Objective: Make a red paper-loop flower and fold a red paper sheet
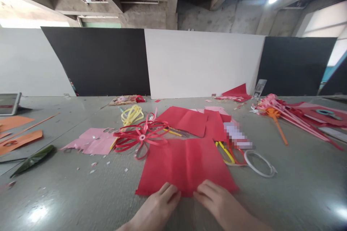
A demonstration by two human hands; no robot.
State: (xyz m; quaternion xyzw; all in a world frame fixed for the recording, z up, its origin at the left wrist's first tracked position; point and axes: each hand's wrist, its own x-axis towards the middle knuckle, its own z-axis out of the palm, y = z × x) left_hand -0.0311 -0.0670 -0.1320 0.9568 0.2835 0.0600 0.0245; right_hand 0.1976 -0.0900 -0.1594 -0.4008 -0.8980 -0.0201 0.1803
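A red sheet, felt or stiff paper, lies on the grey table in front of me, with a soft crease down its middle. At its near edge, left of the crease, my left hand has its fingers curled over the border. My right hand grips the same edge right of the crease, a small gap from the left. Both thumbs are mostly hidden. Just beyond the sheet's left corner sits a flower of looped red strips with a pale centre. More red pieces lie behind the sheet.
Left are a pink sheet with cut-outs, yellow loops, a green leaf and orange pieces. Right are a white coil, an orange flower, pink strips and scissors. Panels stand behind.
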